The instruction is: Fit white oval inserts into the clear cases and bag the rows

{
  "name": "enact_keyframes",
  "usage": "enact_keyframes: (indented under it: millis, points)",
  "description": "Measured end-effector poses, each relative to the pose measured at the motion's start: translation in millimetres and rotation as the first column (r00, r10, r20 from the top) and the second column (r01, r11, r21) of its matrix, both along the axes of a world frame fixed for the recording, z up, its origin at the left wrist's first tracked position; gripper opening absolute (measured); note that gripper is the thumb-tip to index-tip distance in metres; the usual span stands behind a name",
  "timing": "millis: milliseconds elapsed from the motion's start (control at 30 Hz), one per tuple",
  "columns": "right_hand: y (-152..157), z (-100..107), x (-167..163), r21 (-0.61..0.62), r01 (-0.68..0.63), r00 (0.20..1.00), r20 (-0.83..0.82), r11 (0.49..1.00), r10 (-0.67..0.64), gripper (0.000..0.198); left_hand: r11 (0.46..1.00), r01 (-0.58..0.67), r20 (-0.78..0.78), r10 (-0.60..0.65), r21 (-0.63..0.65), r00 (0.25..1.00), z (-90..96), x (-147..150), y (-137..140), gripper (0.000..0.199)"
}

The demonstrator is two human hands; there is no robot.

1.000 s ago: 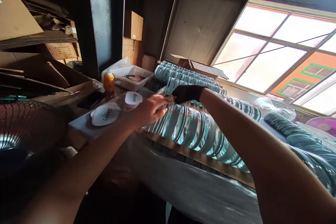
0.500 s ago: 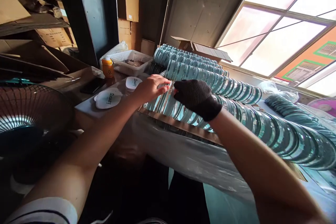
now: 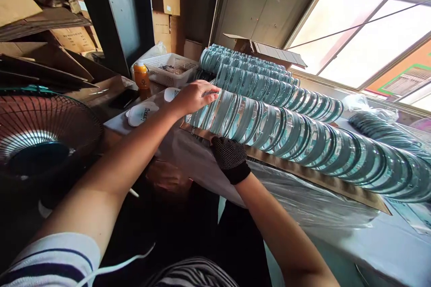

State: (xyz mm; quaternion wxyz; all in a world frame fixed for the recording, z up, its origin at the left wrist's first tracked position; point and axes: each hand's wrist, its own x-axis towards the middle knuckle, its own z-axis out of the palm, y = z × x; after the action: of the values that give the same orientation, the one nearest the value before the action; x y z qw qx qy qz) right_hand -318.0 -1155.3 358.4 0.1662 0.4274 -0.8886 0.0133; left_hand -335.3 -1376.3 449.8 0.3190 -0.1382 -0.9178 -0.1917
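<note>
A long row of round clear glass discs (image 3: 289,132), standing on edge and packed face to face, runs from the middle toward the right. My bare left hand (image 3: 197,97) is over the top of the row's left end, thumb and fingers apart and fingertips at the upper rims. My right hand (image 3: 231,154), in a black dotted glove, is at the lower edge of the same row. Its fingers look curled, and their tips are hidden against the glass and the brown cardboard (image 3: 303,169) below. Whether a disc is gripped there cannot be seen.
More glass rows (image 3: 279,85) stand behind, with another stack (image 3: 387,132) at right. White cards (image 3: 143,113) with dark lettering, an orange bottle (image 3: 141,76) and a white basket (image 3: 171,60) are at left. A fan (image 3: 43,134) stands at the far left. Plastic film (image 3: 303,206) hangs along the front.
My right hand has dropped from the top of the glass row, beside my left hand, to its lower edge. My left hand stays at the upper rims. The view has shifted slightly.
</note>
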Motion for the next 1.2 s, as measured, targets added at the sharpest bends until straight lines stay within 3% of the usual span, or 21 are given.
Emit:
enact_keyframes:
  millis: [100,200,233,267,333,467,600,700,800,900,1000,1067,1200]
  points:
    - [20,44,-14,-0.080,-0.011,1.000,-0.020,0.997,0.010,0.038,0.993,-0.042,0.045,0.047,-0.111,0.998,13.1,7,9,0.039]
    - [35,108,-62,-0.181,0.145,0.982,-0.094,0.973,-0.164,0.046,0.975,-0.027,0.042,0.037,-0.221,0.998,21.6,11,29,0.046]
    - [36,128,-83,-0.113,0.184,0.977,-0.084,0.976,-0.194,0.047,0.967,-0.006,0.051,0.020,-0.257,0.999,21.9,10,37,0.048]
    - [34,144,-105,0.033,0.185,0.982,-0.030,0.982,-0.184,0.045,0.956,0.009,0.065,0.011,-0.292,0.998,20.9,9,44,0.049]
    - [25,164,-144,0.197,0.131,0.985,0.088,0.972,-0.150,0.034,0.938,0.008,0.086,0.023,-0.348,0.996,15.9,6,54,0.051]
    - [1,168,-189,0.295,-0.038,0.969,0.245,0.955,-0.037,0.021,0.938,-0.017,0.070,0.044,-0.347,0.997,3.8,3,59,0.052]
    - [-14,166,-192,0.374,-0.177,0.941,0.336,0.910,0.045,0.024,0.949,-0.006,0.066,0.028,-0.314,0.997,0.1,3,54,0.052]
    - [-16,174,-178,0.464,-0.146,0.980,0.191,0.874,0.062,0.024,0.952,-0.002,0.070,0.025,-0.306,0.997,2.9,2,54,0.053]
    - [-3,180,-158,0.417,-0.071,0.997,-0.002,0.906,0.079,0.024,0.954,-0.009,0.077,0.034,-0.300,0.996,6.1,1,56,0.053]
    - [22,164,-126,0.155,-0.061,0.996,-0.056,0.986,0.071,0.026,0.957,-0.003,0.073,0.025,-0.290,0.997,6.6,1,58,0.053]
    - [45,119,-81,-0.102,0.037,0.991,-0.123,0.994,-0.050,0.029,0.959,-0.001,0.048,0.015,-0.284,0.999,4.6,0,57,0.059]
    - [54,79,-51,-0.156,0.096,0.987,-0.116,0.983,-0.114,0.037,0.958,-0.004,0.045,0.018,-0.285,0.999,3.3,0,57,0.062]
    - [58,8,-21,-0.127,0.060,0.998,-0.016,0.990,-0.063,0.035,0.958,-0.009,0.055,0.025,-0.286,0.998,3.0,1,56,0.063]
